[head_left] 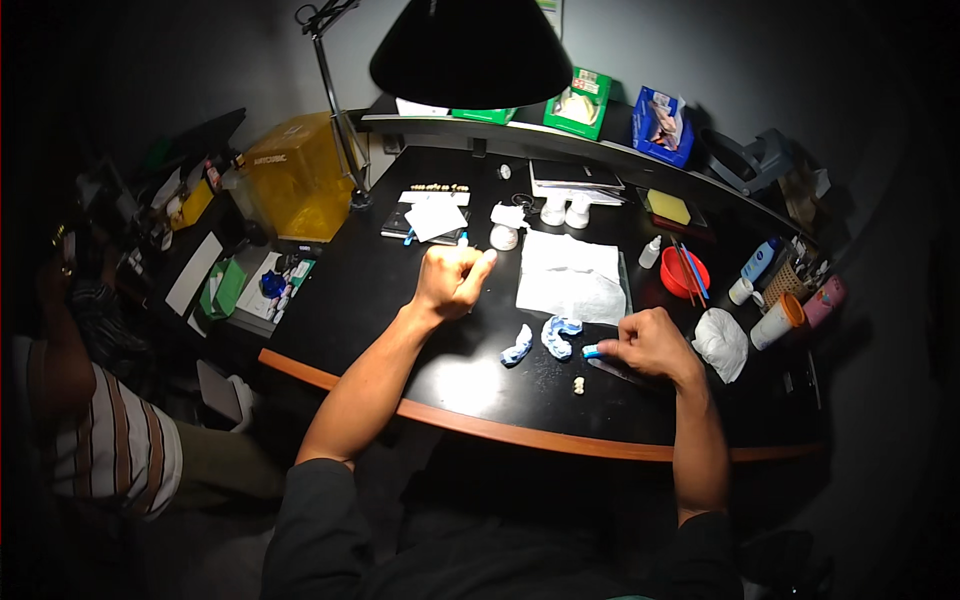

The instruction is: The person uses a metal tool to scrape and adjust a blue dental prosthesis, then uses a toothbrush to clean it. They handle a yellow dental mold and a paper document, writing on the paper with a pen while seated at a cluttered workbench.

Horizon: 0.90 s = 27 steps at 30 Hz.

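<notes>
Got the right hand (pixel 655 345) pinched narrow on a small blue piece (pixel 592 351), gripped between thumb and fingers and jutting out left, low over the black desk (pixel 650 415). Can't tell from this angle whether actually touching the surface or just above.

Got the left hand (pixel 455 280) farther off, up and to the left, curled tight around a blue-tipped thing (pixel 463 239). Can only see that tip past the knuckles, so can't say much about the rest.

Can spot a C-shaped blue-and-white mould (pixel 553 340) just left of the right-hand pinch, near but apart from the fingers. Next along, can see a shorter mould (pixel 517 345), farther left, between the two hands but nearer the body. Also see a tiny cream piece (pixel 579 385) below the pinch, on the near side.

Past the moulds, got a white sheet (pixel 570 290) spread flat. Beyond the right hand, see a red bowl (pixel 676 275) and sticks (pixel 692 270) leaning across, plus a crumpled white cloth (pixel 720 345) just to the right.
</notes>
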{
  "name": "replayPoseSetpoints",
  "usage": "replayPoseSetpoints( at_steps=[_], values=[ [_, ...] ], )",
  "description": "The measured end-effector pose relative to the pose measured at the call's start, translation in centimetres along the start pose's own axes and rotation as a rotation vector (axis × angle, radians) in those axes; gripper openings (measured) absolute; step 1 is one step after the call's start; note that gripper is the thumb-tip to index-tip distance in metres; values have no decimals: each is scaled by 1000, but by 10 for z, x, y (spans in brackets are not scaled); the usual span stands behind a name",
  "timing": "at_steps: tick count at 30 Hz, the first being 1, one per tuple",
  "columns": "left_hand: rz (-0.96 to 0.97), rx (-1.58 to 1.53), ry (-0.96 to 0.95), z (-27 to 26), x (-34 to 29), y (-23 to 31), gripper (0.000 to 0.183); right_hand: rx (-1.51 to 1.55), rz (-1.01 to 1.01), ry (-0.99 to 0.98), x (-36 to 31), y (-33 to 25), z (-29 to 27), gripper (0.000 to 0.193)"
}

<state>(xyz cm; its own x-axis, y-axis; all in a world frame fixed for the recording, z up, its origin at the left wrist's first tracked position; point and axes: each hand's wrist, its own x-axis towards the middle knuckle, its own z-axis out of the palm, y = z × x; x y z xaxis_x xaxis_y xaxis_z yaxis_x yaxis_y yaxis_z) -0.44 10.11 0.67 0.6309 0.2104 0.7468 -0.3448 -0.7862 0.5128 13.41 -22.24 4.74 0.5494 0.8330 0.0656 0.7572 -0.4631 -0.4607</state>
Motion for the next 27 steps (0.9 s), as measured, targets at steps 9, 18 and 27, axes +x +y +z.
replayPoseSetpoints(
  at_steps=[9,18,27],
  values=[
    [-106,50,4,-9,2,-12,45,141,-221,141,8,-11,38,32],
    [-52,59,91,-14,6,-12,42,138,-352,286,7,-9,34,31],
    [-59,132,48,-8,4,-10,41,117,-372,271,5,-14,28,28]
  ],
)
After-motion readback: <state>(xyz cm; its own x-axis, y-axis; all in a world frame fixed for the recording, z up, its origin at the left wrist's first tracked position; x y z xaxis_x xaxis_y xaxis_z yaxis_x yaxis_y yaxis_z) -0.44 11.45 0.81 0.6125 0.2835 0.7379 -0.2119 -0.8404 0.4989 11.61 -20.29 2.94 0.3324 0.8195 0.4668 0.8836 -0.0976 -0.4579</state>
